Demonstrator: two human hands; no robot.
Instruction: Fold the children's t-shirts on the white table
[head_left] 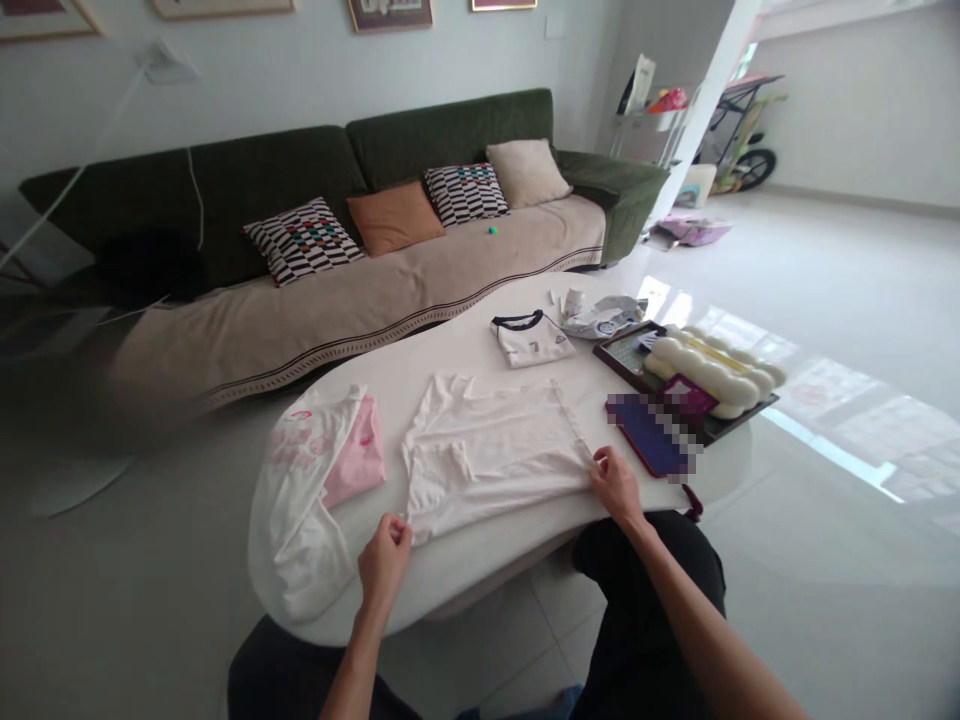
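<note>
A white shirt (pixel 491 450) lies spread flat on the white oval table (pixel 457 570) in front of me. My left hand (pixel 384 562) is closed in a pinch on the shirt's near left corner. My right hand (pixel 616 483) grips the shirt's near right edge, fingers curled over the cloth. Left of the shirt lies a white and pink garment (pixel 315 480) that hangs over the table's rim. Farther back sits a small folded white shirt with a dark collar (pixel 531 338).
A dark tray (pixel 679 385) with a cream padded object and a purple item stands at the table's right end, a dark blue flat object (pixel 649 435) beside it. A green sofa (pixel 337 240) with cushions runs behind the table. My dark-clad knees are below the table's edge.
</note>
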